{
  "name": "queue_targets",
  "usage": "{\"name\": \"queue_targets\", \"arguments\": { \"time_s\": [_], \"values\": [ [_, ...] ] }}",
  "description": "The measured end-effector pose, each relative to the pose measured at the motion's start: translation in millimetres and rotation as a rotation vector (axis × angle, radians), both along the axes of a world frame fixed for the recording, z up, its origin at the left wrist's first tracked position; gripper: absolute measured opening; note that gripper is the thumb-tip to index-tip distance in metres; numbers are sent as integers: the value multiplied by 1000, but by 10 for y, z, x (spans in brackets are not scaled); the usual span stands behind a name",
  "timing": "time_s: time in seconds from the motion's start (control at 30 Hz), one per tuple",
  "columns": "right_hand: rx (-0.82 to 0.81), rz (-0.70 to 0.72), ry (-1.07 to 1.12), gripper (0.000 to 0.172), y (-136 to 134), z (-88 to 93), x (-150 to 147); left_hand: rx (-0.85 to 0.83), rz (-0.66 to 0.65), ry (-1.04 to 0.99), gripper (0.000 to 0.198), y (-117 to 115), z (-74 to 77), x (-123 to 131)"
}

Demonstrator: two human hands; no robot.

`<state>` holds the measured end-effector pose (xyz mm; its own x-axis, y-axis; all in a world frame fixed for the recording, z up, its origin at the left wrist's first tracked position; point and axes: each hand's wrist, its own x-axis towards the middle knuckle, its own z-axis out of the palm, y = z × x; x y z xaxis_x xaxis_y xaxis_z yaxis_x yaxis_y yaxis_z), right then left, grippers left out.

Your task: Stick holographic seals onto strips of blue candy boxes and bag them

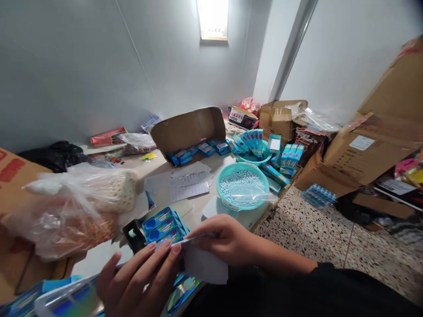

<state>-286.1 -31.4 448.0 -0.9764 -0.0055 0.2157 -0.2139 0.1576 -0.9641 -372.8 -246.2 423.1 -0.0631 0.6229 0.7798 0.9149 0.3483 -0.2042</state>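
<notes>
In front of my body, my right hand (226,237) pinches a white card (206,264) that hangs below its fingers. Its fingers are closed on the card's upper edge. My left hand (142,277), back facing up, has its bent fingertips at the other end of that edge; its thumb is hidden underneath. Just beyond the fingertips lie several blue printed packs (163,224) with round recesses, beside a black holder (134,233). Another blue pack (183,295) with a shiny face is partly visible under the hands.
A turquoise basin (243,209) holds small pale blue pellets and a clear scoop-like piece. Behind it, a second basin (249,162) holds blue cartons. An open cardboard box (188,130) contains blue packs. Plastic bags (79,207) crowd the left; large cartons (360,145) stand right.
</notes>
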Motion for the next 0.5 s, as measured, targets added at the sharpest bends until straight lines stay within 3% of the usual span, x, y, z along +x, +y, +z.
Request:
{"name": "queue_targets", "arguments": {
  "time_s": [0.2,0.33,0.43,0.5],
  "values": [
    [-30,96,-43,22,365,-109,-135,-78,110,-50,37,137,-123,218],
    [-36,101,-69,21,524,-126,-302,-39,174,-152,28,248,-166,332],
    [-57,33,-118,21,661,-170,-463,62,182,-368,23,371,-113,393],
    [-72,-84,-131,24,813,-281,-558,156,134,-636,20,424,-71,434]
  ]
}}
